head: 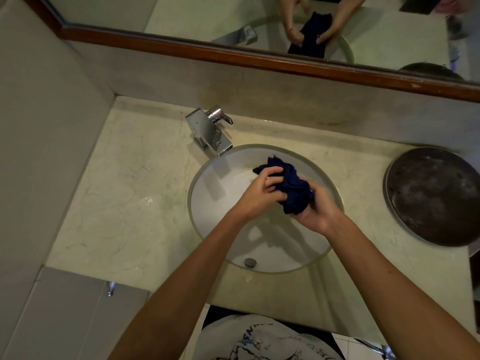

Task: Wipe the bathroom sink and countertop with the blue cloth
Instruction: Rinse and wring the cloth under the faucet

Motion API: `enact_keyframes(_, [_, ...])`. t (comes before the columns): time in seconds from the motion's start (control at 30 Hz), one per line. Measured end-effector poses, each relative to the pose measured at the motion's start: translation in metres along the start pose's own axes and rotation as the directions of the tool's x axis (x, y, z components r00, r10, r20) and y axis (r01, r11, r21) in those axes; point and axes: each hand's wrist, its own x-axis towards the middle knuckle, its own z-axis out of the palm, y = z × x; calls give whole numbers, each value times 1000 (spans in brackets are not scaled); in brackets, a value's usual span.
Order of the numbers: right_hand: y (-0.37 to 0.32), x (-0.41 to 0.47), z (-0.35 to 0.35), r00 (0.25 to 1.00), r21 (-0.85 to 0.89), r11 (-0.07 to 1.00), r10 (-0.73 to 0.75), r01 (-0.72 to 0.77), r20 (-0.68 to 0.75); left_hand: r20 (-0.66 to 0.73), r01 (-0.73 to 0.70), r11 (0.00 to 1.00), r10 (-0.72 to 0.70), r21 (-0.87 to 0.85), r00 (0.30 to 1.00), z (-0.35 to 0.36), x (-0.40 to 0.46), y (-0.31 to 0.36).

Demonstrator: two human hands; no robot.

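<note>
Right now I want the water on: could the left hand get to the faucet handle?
Probably yes: bare countertop lies between left hand and faucet handle, but its fingers grip the blue cloth.

faucet [209, 131] behind sink [205, 178], round tray [436, 196] right on countertop [124, 203]

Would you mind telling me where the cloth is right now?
The cloth is bunched between both hands, left hand and right hand, above the sink, near the tap.

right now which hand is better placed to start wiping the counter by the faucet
Left, probably. Both hands grip the blue cloth over the sink, but the left hand is nearer the faucet side; the right hand would need to cross over.
</note>
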Motion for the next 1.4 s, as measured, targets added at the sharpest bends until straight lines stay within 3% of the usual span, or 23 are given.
enact_keyframes(0.1, [0, 3, -5, 995, 121, 990, 84, -76, -63, 106, -146, 951, 122, 271, 987, 0, -8, -4])
enact_keyframes(0.17, [0, 6, -7, 987, 147, 983, 126, -111, -96, 130, -266, 810, 233, 523, 964, -1, -4, -8])
enact_keyframes(0.23, [-2, 6, -9, 985, 144, 980, 149, -136, -82, 108, -331, 695, 344, 638, 933, -5, 2, -9])
enact_keyframes(0.3, [-4, 8, -17, 979, 113, 978, 187, -178, -75, 75, -359, 652, 421, 667, 904, -12, 11, -7])
enact_keyframes(0.37, [-10, 7, -21, 970, -2, 975, 223, -224, -101, 78, -347, 639, 409, 686, 909, -19, 18, 2])
enact_keyframes(0.5, [-32, 8, -27, 962, -393, 885, 182, -251, -206, 94, -235, 687, 237, 688, 967, -27, 26, 15])
enact_keyframes(0.63, [-44, 8, -24, 991, -532, 842, 16, -87, -136, 70, -110, 875, 87, 472, 994, -33, 32, 28])
enact_keyframes(0.73, [-39, 10, -17, 998, -330, 943, -51, 39, -27, 76, 91, 989, -101, 120, 992, -35, 31, 33])
enact_keyframes(0.8, [-33, 11, -13, 998, -169, 985, -13, 22, 58, 93, 183, 971, -170, -153, 981, -36, 26, 31])
enact_keyframes(0.87, [-26, 10, -10, 987, -69, 998, 26, -15, 159, 121, 269, 885, -241, -379, 963, -38, 22, 30])
enact_keyframes(0.97, [-15, 8, -5, 964, -68, 997, 37, -20, 264, 157, 310, 822, -268, -477, 951, -41, 20, 24])
enact_keyframes(1.03, [-12, 6, -3, 967, -147, 988, 3, 36, 254, 139, 305, 815, -272, -493, 952, -43, 18, 26])
enact_keyframes(1.1, [-15, 4, -6, 978, -244, 964, -52, 102, 204, 77, 281, 864, -274, -417, 959, -46, 21, 26])
enact_keyframes(1.2, [-25, 5, -15, 977, -365, 907, -179, 209, 116, -101, 228, 968, -238, -100, 966, -53, 31, 19])
enact_keyframes(1.3, [-30, 11, -18, 946, -527, 808, -322, 262, -24, -162, 191, 973, -170, 126, 972, -49, 32, 13])
enact_keyframes(1.4, [-29, 15, -18, 913, -615, 736, -403, 282, -64, -189, 145, 960, -100, 241, 977, -44, 31, 8])
